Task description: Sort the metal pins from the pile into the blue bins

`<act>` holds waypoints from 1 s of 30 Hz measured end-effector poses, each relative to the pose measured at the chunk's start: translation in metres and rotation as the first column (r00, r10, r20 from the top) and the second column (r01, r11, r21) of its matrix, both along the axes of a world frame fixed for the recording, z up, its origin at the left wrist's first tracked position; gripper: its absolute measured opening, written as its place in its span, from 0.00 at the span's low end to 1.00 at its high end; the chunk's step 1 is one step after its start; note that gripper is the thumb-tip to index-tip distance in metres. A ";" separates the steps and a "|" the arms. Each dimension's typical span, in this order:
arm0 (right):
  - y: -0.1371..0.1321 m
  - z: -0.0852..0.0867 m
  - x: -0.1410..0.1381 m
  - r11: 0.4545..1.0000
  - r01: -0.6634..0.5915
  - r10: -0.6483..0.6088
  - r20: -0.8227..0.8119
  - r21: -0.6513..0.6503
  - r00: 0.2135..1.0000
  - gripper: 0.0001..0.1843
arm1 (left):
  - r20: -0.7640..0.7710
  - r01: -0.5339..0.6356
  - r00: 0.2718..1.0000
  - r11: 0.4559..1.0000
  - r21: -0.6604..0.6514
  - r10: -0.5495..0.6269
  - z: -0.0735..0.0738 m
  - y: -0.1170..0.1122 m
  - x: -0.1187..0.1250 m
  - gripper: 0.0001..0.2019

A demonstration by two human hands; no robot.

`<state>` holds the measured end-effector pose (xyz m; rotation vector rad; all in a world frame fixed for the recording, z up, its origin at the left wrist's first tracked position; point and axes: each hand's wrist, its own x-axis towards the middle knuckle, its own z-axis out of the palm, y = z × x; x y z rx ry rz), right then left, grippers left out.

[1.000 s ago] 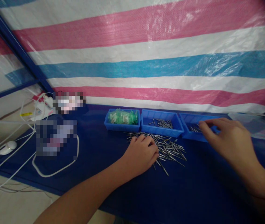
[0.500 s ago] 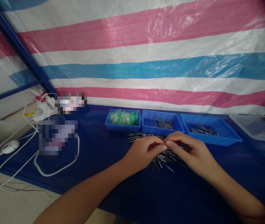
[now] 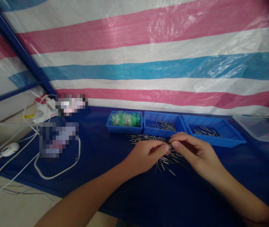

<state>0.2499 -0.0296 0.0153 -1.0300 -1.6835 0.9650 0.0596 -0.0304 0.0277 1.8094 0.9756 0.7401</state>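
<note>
Over a loose pile of thin metal rods (image 3: 165, 162) on the table, my two hands meet almost fingertip to fingertip. My left hand (image 3: 146, 156) is closed, its thumb pressed against the index finger. In a similar pinch, my right hand (image 3: 196, 151) faces it from the right. Between the fingertips shows a small bit of a thin metal rod (image 3: 170, 146), mostly hidden by the fingers. The pile spreads beneath and behind both hands, which cover part of it.
Behind the hands stand a blue bin (image 3: 125, 129) with green-and-clear packets and two blue bins (image 3: 150, 129) (image 3: 230, 142) holding short metal pieces. A clear plastic lid or tray (image 3: 255, 129) lies far right. White cables (image 3: 54, 177) run across the left; striped sheeting (image 3: 148, 72) hangs behind.
My right hand has shifted slightly right, leaving a small gap between the two hands' fingertips. My left hand has barely moved, and both pinches stay closed.
</note>
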 end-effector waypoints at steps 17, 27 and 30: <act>-0.005 0.002 -0.006 0.998 0.062 -0.062 0.007 0.018 0.998 0.06 | -0.041 -0.019 0.999 0.974 0.225 0.029 -0.002 0.001 0.001 0.10; -0.001 0.002 -0.002 0.999 0.031 -0.030 0.085 -0.013 0.996 0.09 | 0.037 -0.226 0.974 0.936 0.269 0.224 0.002 0.000 0.001 0.10; 0.001 0.002 -0.001 1.000 0.022 -0.023 0.160 0.009 0.987 0.11 | -0.002 -0.210 0.976 0.941 0.267 0.218 0.002 0.001 0.000 0.12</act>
